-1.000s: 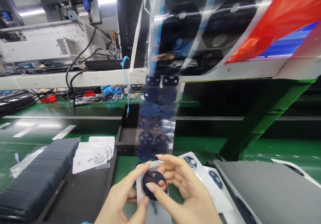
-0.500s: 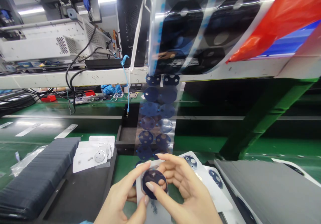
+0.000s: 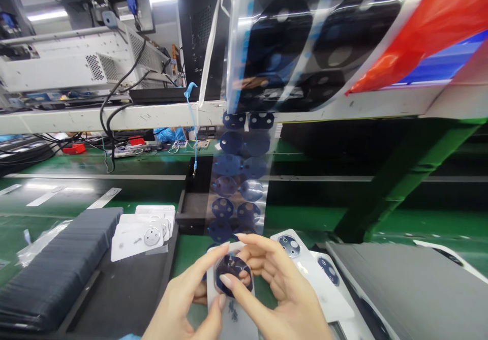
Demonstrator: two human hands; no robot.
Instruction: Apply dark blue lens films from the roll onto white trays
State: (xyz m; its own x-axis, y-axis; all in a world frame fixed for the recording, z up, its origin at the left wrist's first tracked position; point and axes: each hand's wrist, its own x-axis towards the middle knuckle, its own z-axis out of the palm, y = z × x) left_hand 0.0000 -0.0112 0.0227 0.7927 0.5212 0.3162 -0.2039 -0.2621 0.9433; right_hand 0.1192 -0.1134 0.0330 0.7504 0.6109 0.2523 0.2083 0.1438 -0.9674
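The dark round film (image 3: 233, 275) now shows pale patches it lacked a second ago, as if lifting or catching light from the white panel (image 3: 232, 309). Left hand (image 3: 183, 299) pinches the panel's edge near the green table's (image 3: 190, 251) front edge; right hand (image 3: 280, 291), fingers curled, presses the film with thumb and forefinger.

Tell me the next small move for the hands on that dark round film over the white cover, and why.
Probably press the dark round film flat with the right hand thumb. It already lies over the round spot on the white cover, which the left hand steadies from the side, and both hands' fingertips pinch its edges, so seating it looks like the remaining step.
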